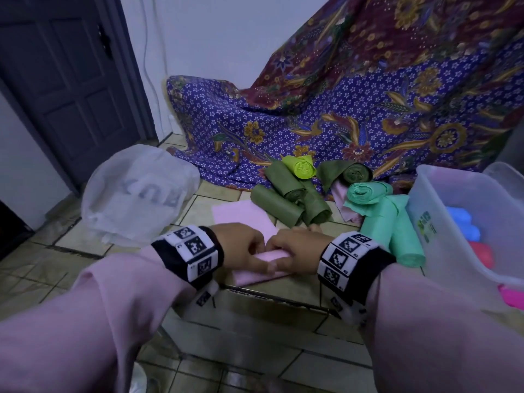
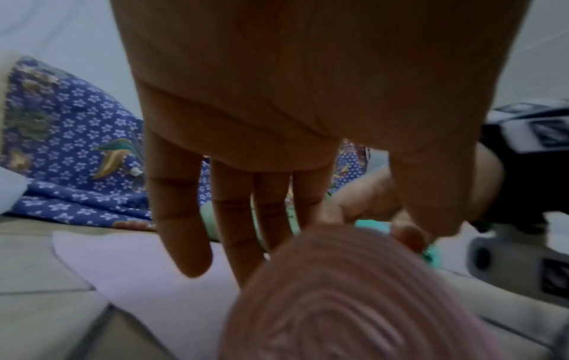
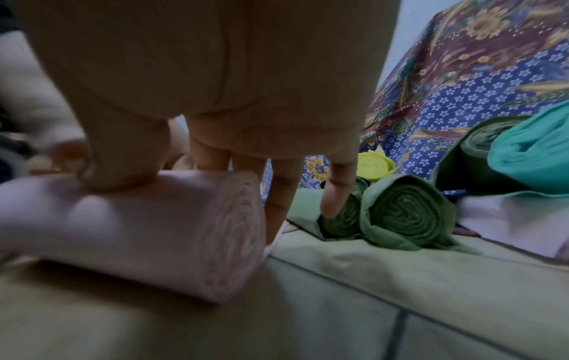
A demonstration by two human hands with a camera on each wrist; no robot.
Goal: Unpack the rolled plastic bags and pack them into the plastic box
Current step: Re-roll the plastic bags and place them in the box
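A pink roll of plastic bags [image 1: 272, 255] [image 2: 338, 304] [image 3: 154, 231] lies on the tiled floor in front of me. My left hand [image 1: 241, 245] [image 2: 261, 207] holds its left end, fingers reaching down behind it. My right hand [image 1: 297, 245] [image 3: 215, 158] holds the right end, thumb pressing on top and fingers down the far side. A loose flat pink sheet [image 1: 243, 217] [image 2: 138, 268] stretches away from the roll. The clear plastic box [image 1: 453, 199] stands at the right with blue and red rolls [image 1: 465, 225] inside.
Dark green rolls [image 1: 286, 199] [image 3: 400, 214], a lime roll [image 1: 303, 167] [image 3: 374, 165] and mint green rolls [image 1: 397, 231] [image 3: 529, 156] lie just beyond my hands. A white plastic bag [image 1: 136, 194] sits at the left. Patterned cloth [image 1: 368, 95] hangs behind; a dark door [image 1: 71, 80] stands far left.
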